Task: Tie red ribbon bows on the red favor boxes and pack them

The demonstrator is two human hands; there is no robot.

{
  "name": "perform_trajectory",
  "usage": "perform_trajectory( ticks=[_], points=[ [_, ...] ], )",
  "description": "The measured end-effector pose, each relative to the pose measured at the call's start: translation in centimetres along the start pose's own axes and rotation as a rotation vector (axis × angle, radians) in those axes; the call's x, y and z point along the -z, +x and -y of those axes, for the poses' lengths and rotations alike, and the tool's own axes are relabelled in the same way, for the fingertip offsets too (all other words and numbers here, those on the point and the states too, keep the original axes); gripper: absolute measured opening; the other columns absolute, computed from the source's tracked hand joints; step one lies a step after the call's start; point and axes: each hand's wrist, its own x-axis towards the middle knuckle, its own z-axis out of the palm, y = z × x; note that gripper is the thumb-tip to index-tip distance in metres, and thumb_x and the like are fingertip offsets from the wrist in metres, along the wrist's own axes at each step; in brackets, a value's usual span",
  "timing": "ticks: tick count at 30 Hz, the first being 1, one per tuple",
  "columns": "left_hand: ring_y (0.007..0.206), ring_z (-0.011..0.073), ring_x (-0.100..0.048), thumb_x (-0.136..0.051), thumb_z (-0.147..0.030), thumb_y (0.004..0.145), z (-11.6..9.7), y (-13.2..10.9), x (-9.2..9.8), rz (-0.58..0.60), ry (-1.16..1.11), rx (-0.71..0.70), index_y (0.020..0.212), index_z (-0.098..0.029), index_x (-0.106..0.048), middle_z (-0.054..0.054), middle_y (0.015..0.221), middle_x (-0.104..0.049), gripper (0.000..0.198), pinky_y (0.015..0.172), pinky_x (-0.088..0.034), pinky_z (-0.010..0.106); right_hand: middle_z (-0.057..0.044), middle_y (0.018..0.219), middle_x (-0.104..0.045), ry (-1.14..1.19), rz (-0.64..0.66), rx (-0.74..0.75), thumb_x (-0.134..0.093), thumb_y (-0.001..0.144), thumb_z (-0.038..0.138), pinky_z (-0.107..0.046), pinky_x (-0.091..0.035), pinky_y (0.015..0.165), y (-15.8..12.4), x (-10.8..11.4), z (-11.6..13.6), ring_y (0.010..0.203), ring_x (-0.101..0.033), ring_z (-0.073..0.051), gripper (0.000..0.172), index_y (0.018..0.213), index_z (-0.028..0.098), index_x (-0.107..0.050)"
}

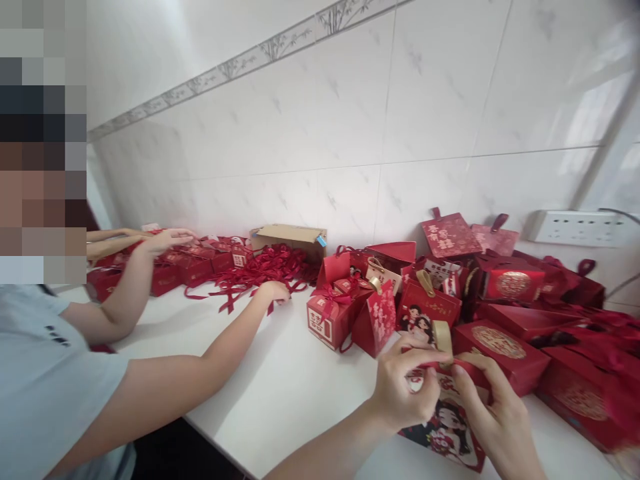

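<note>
Near the table's front edge, my left hand (405,387) and my right hand (493,407) both pinch the top of a red candy box (450,430). A cartoon bride is printed on its front, and a loop of gold ribbon (443,340) rises from its top between my hands. My fingers partly cover the upper edge. Just behind stands another red box (427,308) with a cartoon couple. A red box with a gold round pattern (505,350) lies beyond my right hand, and a floral triangular box (381,317) beyond my left.
A co-worker's hand (275,292) touches the white table (240,393) beside a pile of dark red ribbons (280,263). Behind that sits an open cardboard box (295,235). More red boxes (190,267) line the wall, and a power strip (580,228) is at right.
</note>
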Motion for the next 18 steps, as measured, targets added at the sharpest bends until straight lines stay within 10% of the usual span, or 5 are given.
perform_trajectory(
  ticks=[6, 18],
  points=[
    [0.1, 0.0229, -0.054, -0.049, -0.008, 0.065, 2.0, -2.8, 0.8, 0.162, -0.043, -0.1, 0.13, -0.018, -0.043, 0.011, 0.109, -0.052, 0.065, 0.084, -0.052, 0.039, 0.002, 0.07, -0.06, -0.049, -0.05, 0.056, -0.05, 0.086, 0.03, -0.015, -0.048, 0.048, -0.2, 0.0, 0.2, 0.053, -0.059, -0.011, 0.01, 0.082, 0.022, -0.055],
    [0.089, 0.0185, -0.054, -0.047, -0.006, 0.069, 3.8, -3.6, 0.1, 0.067, -0.074, -0.154, 0.139, -0.022, -0.028, 0.011, 0.11, -0.049, 0.075, 0.068, -0.05, 0.027, -0.001, 0.072, -0.06, -0.175, -0.079, 0.001, -0.05, 0.089, 0.036, -0.015, -0.046, 0.048, -1.4, 0.1, -0.3, 0.058, -0.057, -0.011, 0.016, 0.085, 0.022, -0.056]
  ],
)
